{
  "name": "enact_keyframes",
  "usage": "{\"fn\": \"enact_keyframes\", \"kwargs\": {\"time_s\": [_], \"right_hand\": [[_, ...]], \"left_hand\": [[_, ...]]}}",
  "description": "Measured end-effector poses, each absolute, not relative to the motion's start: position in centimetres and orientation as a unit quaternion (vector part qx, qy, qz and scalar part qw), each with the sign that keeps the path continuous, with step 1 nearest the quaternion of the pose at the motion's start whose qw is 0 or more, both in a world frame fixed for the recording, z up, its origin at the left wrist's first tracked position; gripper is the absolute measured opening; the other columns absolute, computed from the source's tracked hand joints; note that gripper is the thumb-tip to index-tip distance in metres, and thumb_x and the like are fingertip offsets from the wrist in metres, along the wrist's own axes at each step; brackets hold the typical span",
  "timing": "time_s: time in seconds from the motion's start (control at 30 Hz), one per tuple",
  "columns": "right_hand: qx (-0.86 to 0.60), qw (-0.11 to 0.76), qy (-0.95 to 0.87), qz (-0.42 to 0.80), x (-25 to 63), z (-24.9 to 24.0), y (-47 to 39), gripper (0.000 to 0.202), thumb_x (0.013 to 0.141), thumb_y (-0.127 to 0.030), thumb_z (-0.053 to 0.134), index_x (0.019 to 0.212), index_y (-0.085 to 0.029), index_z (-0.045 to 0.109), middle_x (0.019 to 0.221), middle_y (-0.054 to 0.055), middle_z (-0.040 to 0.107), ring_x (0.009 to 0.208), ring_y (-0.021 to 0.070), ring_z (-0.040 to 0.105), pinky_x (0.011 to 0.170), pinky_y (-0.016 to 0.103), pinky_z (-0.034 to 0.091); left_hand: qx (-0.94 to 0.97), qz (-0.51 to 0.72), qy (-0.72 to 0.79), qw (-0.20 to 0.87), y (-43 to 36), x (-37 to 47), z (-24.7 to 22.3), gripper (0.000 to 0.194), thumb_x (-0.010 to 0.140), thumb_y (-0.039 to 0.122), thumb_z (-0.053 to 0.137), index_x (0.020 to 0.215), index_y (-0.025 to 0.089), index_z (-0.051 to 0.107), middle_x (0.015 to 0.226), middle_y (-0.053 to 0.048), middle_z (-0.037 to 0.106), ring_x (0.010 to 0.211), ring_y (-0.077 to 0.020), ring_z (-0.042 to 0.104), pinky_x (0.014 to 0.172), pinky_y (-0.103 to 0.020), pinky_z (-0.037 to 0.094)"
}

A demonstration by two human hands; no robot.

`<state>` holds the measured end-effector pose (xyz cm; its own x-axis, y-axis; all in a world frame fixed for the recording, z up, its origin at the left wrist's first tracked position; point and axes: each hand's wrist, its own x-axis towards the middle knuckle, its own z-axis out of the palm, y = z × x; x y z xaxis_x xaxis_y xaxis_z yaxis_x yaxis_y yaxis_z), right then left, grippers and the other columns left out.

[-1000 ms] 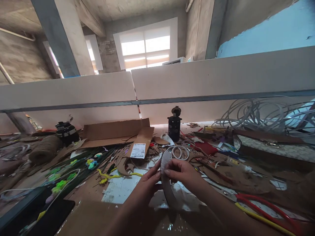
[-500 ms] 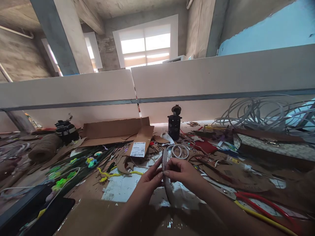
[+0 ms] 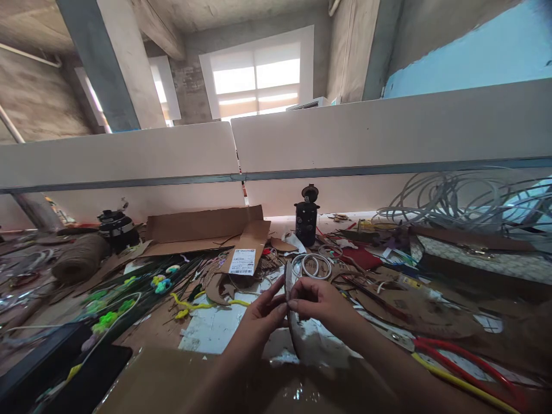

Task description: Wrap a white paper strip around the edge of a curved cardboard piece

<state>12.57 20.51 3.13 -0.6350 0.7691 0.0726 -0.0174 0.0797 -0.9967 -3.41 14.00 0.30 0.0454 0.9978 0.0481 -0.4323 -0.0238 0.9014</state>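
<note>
Between my hands, a thin, curved piece that looks like cardboard (image 3: pixel 294 338) stands nearly upright, seen almost edge-on. My left hand (image 3: pixel 262 316) grips its left side with the thumb near the middle and a finger stretched up along it. From the right, my right hand (image 3: pixel 318 298) pinches it, thumb and curled fingers at the near edge. Whether the right fingertips hold anything small as well, I cannot tell. Just behind the piece lie white rings (image 3: pixel 316 266). A white, worn sheet (image 3: pixel 215 330) lies on the table below my hands.
Red-handled scissors (image 3: pixel 457 351) lie by my right forearm. A black bottle with its lid up (image 3: pixel 306 221) stands at the back, near a cardboard box (image 3: pixel 202 225). Left are a twine spool (image 3: pixel 81 256), a dark phone-like slab (image 3: pixel 97 376) and green flowers (image 3: pixel 107 319). A patterned bag (image 3: pixel 474 259) sits right.
The curved piece has turned slightly, so less of its pale broad face shows. Both hands keep their hold in nearly the same place.
</note>
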Motion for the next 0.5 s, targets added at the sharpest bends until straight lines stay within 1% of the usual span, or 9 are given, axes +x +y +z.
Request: {"fn": "enact_keyframes", "kwargs": {"time_s": [0.27, 0.4, 0.5], "right_hand": [[-0.288, 0.317, -0.659, 0.619, 12.61, 3.25, 20.47, 0.017, 0.069, -0.030, 0.070, 0.071, -0.018, 0.057, 0.066, -0.003, 0.053, 0.063, 0.0128, 0.050, 0.060, 0.026, 0.039], [-0.293, 0.316, -0.670, 0.605, 12.69, 3.31, 20.53, 0.018, 0.069, -0.031, 0.069, 0.071, -0.018, 0.058, 0.068, -0.002, 0.055, 0.063, 0.0132, 0.050, 0.060, 0.027, 0.040], [-0.294, 0.320, -0.675, 0.596, 12.74, 3.21, 20.61, 0.017, 0.070, -0.031, 0.069, 0.072, -0.018, 0.059, 0.069, -0.001, 0.056, 0.065, 0.0141, 0.051, 0.061, 0.027, 0.041]], "left_hand": [[0.394, 0.588, 0.361, 0.608, 13.95, -3.41, 0.14, 0.063, 0.074, 0.039, 0.084, 0.133, 0.031, 0.063, 0.115, -0.011, 0.074, 0.100, -0.0263, 0.068, 0.089, -0.038, 0.049], [0.381, 0.591, 0.361, 0.613, 13.94, -3.42, 0.00, 0.063, 0.074, 0.037, 0.084, 0.133, 0.029, 0.062, 0.113, -0.012, 0.075, 0.098, -0.0265, 0.070, 0.090, -0.040, 0.049], [0.374, 0.590, 0.362, 0.617, 13.97, -3.47, 0.07, 0.065, 0.072, 0.039, 0.085, 0.132, 0.028, 0.063, 0.112, -0.013, 0.075, 0.099, -0.0283, 0.070, 0.091, -0.042, 0.049]]}}
